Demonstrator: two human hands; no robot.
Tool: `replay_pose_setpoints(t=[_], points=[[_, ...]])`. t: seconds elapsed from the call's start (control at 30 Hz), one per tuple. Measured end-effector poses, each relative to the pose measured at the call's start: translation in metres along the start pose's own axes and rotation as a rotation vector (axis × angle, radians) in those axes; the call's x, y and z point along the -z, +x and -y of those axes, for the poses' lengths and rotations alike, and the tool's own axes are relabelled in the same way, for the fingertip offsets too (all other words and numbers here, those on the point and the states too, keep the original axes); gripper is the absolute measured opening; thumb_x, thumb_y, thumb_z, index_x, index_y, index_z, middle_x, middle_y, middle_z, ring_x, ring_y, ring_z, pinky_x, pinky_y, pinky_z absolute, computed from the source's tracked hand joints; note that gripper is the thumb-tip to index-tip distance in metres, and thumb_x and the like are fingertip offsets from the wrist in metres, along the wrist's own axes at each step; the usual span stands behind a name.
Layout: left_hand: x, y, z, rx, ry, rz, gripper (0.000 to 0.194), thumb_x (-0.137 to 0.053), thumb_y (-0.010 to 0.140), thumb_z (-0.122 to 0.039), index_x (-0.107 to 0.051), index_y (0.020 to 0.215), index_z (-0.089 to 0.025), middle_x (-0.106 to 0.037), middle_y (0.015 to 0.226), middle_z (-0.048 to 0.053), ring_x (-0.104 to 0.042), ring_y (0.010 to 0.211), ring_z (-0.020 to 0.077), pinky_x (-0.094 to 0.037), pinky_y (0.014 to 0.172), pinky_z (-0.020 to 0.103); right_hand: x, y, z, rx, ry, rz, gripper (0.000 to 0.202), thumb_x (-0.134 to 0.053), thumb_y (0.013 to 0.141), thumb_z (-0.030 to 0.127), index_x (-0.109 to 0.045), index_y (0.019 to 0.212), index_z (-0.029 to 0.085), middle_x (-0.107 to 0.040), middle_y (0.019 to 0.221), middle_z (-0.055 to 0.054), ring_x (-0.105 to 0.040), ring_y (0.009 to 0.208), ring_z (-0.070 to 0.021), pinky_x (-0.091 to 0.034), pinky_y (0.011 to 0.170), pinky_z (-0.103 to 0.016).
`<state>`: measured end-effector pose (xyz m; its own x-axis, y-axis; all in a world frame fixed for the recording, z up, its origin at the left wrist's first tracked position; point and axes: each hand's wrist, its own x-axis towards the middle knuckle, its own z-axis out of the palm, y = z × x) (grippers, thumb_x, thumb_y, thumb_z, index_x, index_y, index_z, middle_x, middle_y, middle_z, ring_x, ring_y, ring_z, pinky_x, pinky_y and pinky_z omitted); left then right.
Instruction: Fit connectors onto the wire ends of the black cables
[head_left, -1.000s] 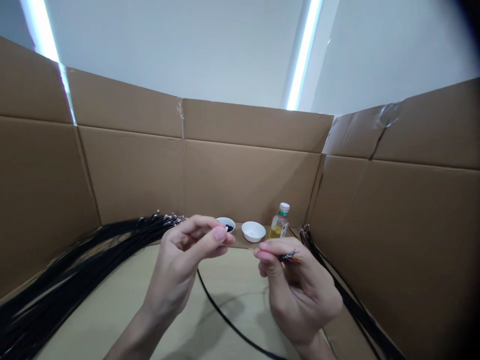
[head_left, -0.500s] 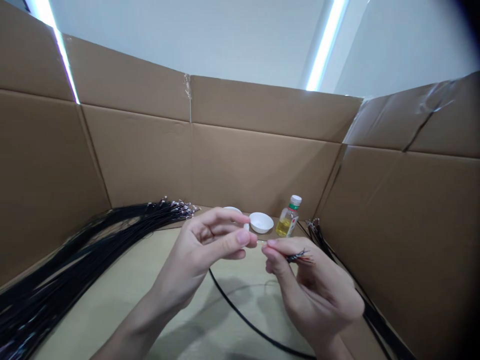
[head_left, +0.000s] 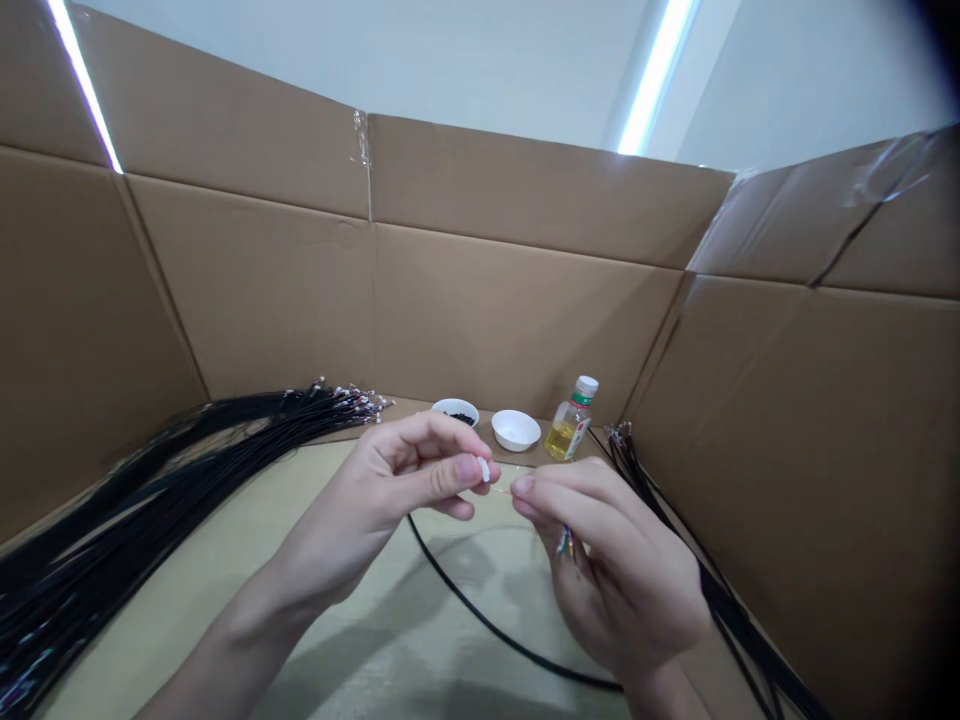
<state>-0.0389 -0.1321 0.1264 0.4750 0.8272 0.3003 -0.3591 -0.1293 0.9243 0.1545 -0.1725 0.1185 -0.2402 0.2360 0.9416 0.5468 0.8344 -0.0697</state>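
Observation:
Between the thumb and fingertips of my left hand (head_left: 420, 475) is a small white plastic connector (head_left: 484, 469). My right hand (head_left: 619, 555) is closed, its thumb and forefinger pinching a thin yellowish wire (head_left: 502, 490) whose end points at the connector. Whether the wire touches the connector I cannot tell. Several coloured wire ends (head_left: 566, 545) poke out below the right fingers. A black cable (head_left: 480, 615) curves over the table beneath both hands; its link to the held wires is hidden by the right hand.
A thick bundle of black cables (head_left: 195, 490) with white-tipped ends lies at left. Behind the hands stand a white bowl of small black pieces (head_left: 455, 408), another white bowl (head_left: 516, 430) and a bottle of yellow liquid (head_left: 571, 420). More cables (head_left: 742, 635) lie right. Cardboard walls (head_left: 517, 310) surround the table.
My right hand has turned over, so the wire ends now hang below its fingers. The connector has tilted in my left fingers. The view has shifted slightly, uncovering the left bowl.

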Motion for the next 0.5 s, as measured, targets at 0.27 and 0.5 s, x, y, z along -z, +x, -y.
replay_pose_setpoints(t=[0.27, 0.5], points=[[0.0014, -0.0046, -0.0018, 0.059, -0.038, -0.03, 0.016, -0.09, 0.087, -0.029, -0.079, 0.097, -0.024, -0.075, 0.08, -0.002, -0.066, 0.073, 0.007, -0.056, 0.065, 0.01, -0.0029, -0.0054, -0.0019, 0.011, -0.01, 0.008, 0.033, -0.057, 0.091, -0.007, -0.068, 0.108, 0.019, -0.075, 0.088, -0.004, -0.069, 0.072, -0.0147, -0.056, 0.062, -0.026], [0.0014, -0.0048, 0.0004, 0.067, -0.057, -0.022, 0.021, -0.089, 0.088, -0.028, -0.073, 0.102, -0.023, -0.073, 0.078, -0.004, -0.065, 0.074, 0.0075, -0.055, 0.064, 0.01, -0.0017, -0.0053, -0.0008, -0.005, 0.008, 0.041, 0.031, -0.056, 0.092, -0.006, -0.068, 0.107, 0.018, -0.074, 0.087, -0.004, -0.068, 0.072, -0.0148, -0.055, 0.061, -0.027]])
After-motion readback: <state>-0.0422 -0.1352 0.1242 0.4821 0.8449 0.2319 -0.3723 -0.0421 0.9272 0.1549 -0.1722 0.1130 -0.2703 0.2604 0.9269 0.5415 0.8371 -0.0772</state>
